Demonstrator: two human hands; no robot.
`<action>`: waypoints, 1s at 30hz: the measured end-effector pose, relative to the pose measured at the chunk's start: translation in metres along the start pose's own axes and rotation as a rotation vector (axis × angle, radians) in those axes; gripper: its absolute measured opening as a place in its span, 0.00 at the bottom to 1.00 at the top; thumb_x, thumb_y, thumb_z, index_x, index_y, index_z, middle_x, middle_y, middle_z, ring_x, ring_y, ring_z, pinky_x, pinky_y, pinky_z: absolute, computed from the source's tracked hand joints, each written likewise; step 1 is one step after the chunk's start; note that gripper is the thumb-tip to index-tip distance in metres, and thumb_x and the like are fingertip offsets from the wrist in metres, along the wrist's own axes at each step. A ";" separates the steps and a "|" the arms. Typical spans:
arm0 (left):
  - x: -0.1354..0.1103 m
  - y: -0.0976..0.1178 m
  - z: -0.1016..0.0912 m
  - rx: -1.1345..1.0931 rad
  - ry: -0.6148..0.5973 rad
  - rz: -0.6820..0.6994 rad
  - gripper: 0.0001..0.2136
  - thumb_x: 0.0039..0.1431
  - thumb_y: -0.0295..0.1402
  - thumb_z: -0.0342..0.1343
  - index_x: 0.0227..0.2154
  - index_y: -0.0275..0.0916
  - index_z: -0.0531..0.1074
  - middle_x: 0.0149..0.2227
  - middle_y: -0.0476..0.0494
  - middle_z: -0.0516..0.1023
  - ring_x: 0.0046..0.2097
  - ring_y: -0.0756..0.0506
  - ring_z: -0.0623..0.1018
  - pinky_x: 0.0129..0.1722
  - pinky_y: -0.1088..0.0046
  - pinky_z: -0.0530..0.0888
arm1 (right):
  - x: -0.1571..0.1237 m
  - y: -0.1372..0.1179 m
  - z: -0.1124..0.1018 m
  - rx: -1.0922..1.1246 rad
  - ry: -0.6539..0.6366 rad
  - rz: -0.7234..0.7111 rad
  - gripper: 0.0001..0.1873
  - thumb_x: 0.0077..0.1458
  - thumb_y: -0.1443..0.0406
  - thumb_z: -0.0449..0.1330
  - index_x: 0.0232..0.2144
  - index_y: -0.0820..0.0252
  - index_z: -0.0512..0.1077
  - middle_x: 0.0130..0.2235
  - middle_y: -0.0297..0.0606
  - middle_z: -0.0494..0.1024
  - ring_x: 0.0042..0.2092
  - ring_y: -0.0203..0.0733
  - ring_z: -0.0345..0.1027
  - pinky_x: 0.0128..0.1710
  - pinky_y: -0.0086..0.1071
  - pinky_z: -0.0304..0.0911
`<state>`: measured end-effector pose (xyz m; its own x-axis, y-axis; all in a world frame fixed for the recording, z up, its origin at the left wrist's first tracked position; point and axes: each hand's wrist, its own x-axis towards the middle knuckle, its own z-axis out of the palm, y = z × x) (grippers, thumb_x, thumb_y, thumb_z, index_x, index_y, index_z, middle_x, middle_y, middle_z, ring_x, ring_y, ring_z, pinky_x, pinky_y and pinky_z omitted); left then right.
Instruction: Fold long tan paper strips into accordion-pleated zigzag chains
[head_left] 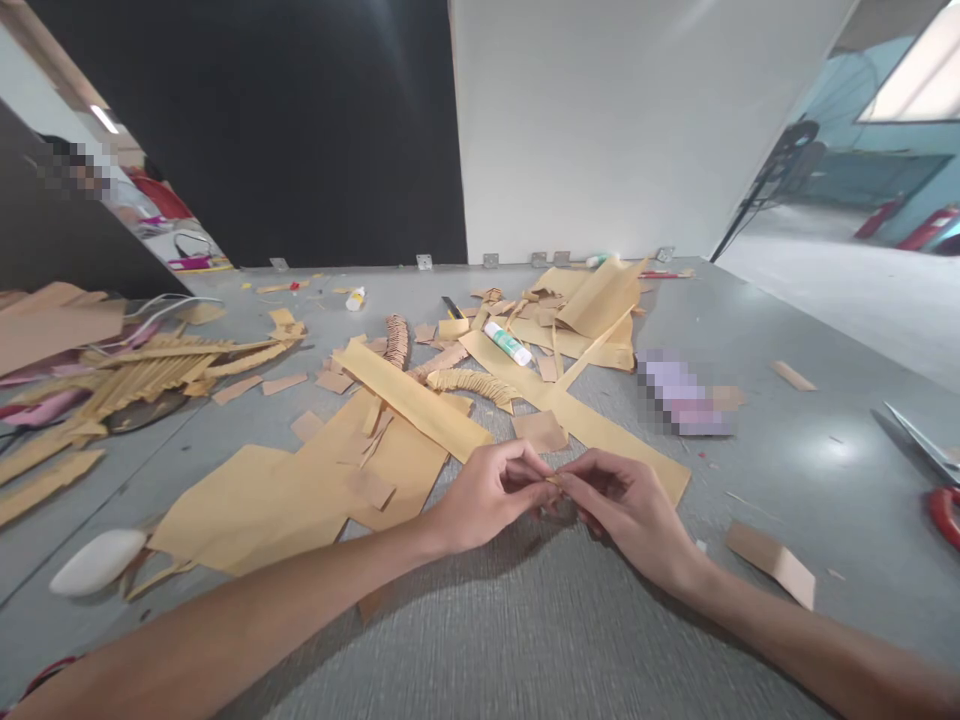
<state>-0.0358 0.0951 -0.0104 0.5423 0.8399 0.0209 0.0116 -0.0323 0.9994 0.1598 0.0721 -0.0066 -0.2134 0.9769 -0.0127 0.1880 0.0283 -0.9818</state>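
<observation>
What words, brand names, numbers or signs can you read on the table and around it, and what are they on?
None can be read for sure.
Green-and-white tube among the papers: its label is too small and blurred.
Small white-and-yellow bottle: too small to read.
Green-and-white thing at the back: too small to read.
Purple thing on the right: blurred into squares, so nothing readable.

two hands [480,497]; two glue sticks [508,343]; one bottle [355,298], far left; one scissors [927,442], right; six brackets [490,261], far; paper scraps [540,432] uncountable
</observation>
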 end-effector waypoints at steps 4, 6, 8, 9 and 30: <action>0.001 -0.001 -0.001 -0.023 -0.006 -0.004 0.13 0.62 0.42 0.62 0.35 0.35 0.72 0.33 0.40 0.82 0.33 0.46 0.80 0.32 0.71 0.76 | -0.001 0.001 0.000 0.000 -0.005 0.010 0.17 0.62 0.53 0.62 0.34 0.62 0.76 0.24 0.34 0.75 0.22 0.31 0.60 0.20 0.26 0.57; 0.001 -0.002 -0.001 -0.037 -0.006 -0.013 0.13 0.61 0.42 0.63 0.35 0.35 0.73 0.34 0.39 0.82 0.33 0.46 0.80 0.31 0.71 0.76 | -0.002 0.001 -0.001 -0.003 -0.001 0.008 0.17 0.62 0.53 0.62 0.33 0.62 0.76 0.24 0.33 0.74 0.22 0.31 0.59 0.20 0.26 0.57; 0.002 -0.002 -0.002 -0.047 -0.008 -0.031 0.13 0.61 0.42 0.63 0.35 0.35 0.74 0.33 0.39 0.82 0.34 0.45 0.81 0.30 0.72 0.76 | -0.003 0.001 -0.001 -0.006 0.007 0.005 0.17 0.62 0.53 0.62 0.33 0.61 0.75 0.23 0.32 0.73 0.22 0.31 0.59 0.20 0.26 0.56; 0.002 -0.001 -0.003 -0.053 -0.012 -0.038 0.13 0.61 0.42 0.63 0.35 0.35 0.74 0.33 0.39 0.81 0.35 0.44 0.81 0.30 0.72 0.76 | -0.003 0.000 -0.001 -0.012 0.009 0.004 0.17 0.62 0.53 0.62 0.32 0.61 0.75 0.23 0.32 0.72 0.22 0.31 0.58 0.20 0.26 0.56; 0.002 0.003 -0.003 -0.005 -0.060 -0.091 0.18 0.57 0.44 0.66 0.42 0.36 0.74 0.31 0.42 0.82 0.31 0.47 0.80 0.29 0.74 0.73 | -0.005 0.000 0.001 -0.035 -0.022 -0.068 0.13 0.64 0.56 0.61 0.33 0.60 0.74 0.27 0.33 0.74 0.26 0.34 0.64 0.25 0.28 0.60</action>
<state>-0.0371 0.0986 -0.0072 0.5889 0.8051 -0.0715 0.0587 0.0456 0.9972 0.1603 0.0669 -0.0068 -0.2476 0.9676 0.0489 0.2053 0.1017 -0.9734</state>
